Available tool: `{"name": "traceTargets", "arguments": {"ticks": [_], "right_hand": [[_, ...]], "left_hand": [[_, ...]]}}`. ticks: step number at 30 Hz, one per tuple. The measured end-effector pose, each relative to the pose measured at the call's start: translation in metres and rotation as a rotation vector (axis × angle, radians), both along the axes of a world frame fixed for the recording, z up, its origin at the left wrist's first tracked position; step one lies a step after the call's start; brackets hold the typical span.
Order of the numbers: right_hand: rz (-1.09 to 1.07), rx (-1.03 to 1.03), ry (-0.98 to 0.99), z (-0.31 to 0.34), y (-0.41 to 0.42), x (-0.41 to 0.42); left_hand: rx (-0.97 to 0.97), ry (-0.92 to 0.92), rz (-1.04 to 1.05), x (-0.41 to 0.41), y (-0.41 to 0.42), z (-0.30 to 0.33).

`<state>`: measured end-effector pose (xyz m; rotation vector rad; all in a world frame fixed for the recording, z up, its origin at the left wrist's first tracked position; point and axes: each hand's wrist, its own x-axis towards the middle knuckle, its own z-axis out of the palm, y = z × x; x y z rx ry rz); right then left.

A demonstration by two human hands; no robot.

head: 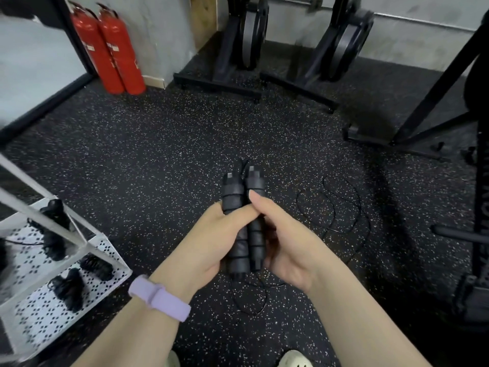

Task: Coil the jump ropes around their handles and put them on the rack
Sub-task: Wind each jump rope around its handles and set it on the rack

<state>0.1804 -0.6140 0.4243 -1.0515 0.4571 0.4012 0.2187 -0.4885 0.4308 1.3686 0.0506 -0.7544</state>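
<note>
Two black foam jump-rope handles (242,221) stand side by side, upright, in front of me. My left hand (209,245) grips them from the left, thumb across the front. My right hand (283,234) holds them from the right, thumb pressed on the right handle. A few turns of thin black cord cross the handles. The loose cord (341,207) trails on the floor to the right and below my hands. A white perforated rack (103,250) stands at the lower left, with several coiled black ropes (68,287) on its shelf.
Speckled black rubber floor (158,154) all around. Two red fire extinguishers (108,49) stand at the back left. Black machines (246,49) line the back wall, and a black frame (434,86) stands at the right. My shoes (293,360) show at the bottom.
</note>
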Motion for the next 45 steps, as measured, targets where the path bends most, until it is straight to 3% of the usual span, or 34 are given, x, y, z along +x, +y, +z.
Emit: {"name": "traceTargets", "arguments": {"ticks": [5, 11, 20, 28, 31, 35, 37, 39, 42, 45], "right_hand": [[0.096, -0.068, -0.115, -0.001, -0.005, -0.002], [0.177, -0.143, -0.208, 0.004, -0.006, -0.007], [0.213, 0.038, -0.206, 0.004, -0.005, -0.007], [0.139, 0.188, -0.221, 0.002, -0.006, -0.008], [0.181, 0.135, -0.247, 0.001, -0.009, -0.007], [0.225, 0.176, -0.289, 0.003, -0.014, -0.006], [0.272, 0.235, -0.273, 0.005, -0.019, -0.007], [0.338, 0.310, -0.255, 0.006, -0.025, -0.008], [0.465, 0.422, -0.226, 0.006, -0.026, -0.010], [0.556, 0.537, -0.231, 0.006, -0.022, -0.012]], "left_hand": [[0.092, -0.055, 0.006, 0.001, -0.001, 0.003], [0.068, -0.048, 0.043, 0.001, 0.004, 0.004], [0.114, -0.100, -0.040, 0.003, 0.011, 0.005], [0.005, -0.079, -0.094, 0.000, 0.011, 0.003], [0.040, -0.142, -0.133, -0.002, 0.006, 0.004], [0.104, -0.033, 0.107, 0.005, 0.001, -0.005], [0.201, -0.147, 0.345, 0.014, 0.006, -0.009], [0.332, -0.456, 0.478, 0.023, 0.015, -0.012], [0.301, -0.686, 0.394, 0.029, 0.023, -0.016], [0.132, -0.656, 0.317, 0.030, 0.026, -0.013]]}}
